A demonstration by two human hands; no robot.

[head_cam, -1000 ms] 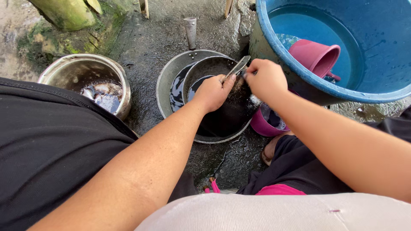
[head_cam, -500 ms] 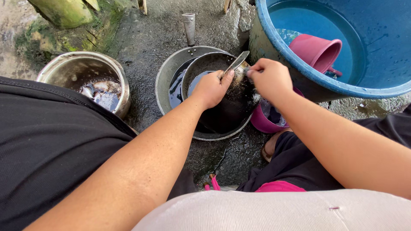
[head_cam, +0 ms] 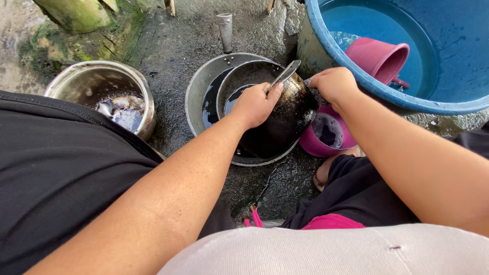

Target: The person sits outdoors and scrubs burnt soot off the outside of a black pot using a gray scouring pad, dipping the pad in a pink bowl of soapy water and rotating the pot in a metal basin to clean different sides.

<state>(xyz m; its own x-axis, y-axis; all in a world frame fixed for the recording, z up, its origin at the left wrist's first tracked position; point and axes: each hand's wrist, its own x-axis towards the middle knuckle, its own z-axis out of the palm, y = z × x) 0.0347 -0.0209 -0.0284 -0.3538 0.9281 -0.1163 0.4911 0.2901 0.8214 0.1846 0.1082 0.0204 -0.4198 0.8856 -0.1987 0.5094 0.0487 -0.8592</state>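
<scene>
- Wet, dark concrete ground (head_cam: 168,56) is carrying everything; moss is growing at the far left, and a short metal pipe (head_cam: 224,30) is standing up at the far middle.
- At the centre, a blackened pan (head_cam: 285,122) is lying tilted inside a wider grey metal basin (head_cam: 201,89), with dark water showing under its far left edge.
- Its flat metal handle (head_cam: 286,74) is pointing far and to the right, so the long axis of the pan is running from the near left to the far right.
- The left hand (head_cam: 257,104) is resting on the pan at the root of this handle, with fingers curled and the thumb lying along the metal; the grip is pressing on the pan, not spreading.
- The right hand (head_cam: 333,84) is sitting just right of the handle, at the far right rim of the pan, with fingers pressed together into a loose fist. I cannot tell whether it is pinching something small, because the knuckles are hiding the fingertips.
- Both hands are therefore meeting at the handle end, and the left one is nearer to the pan body.
- A small pink cup (head_cam: 326,135) holding dark water is standing just right of the pan, under the right wrist.
- A big blue tub (head_cam: 351,61) with water is filling the far right, and a pink scoop (head_cam: 377,56) is floating in it.
- A steel pot (head_cam: 142,97) with cloudy water is standing well apart at the left.
</scene>
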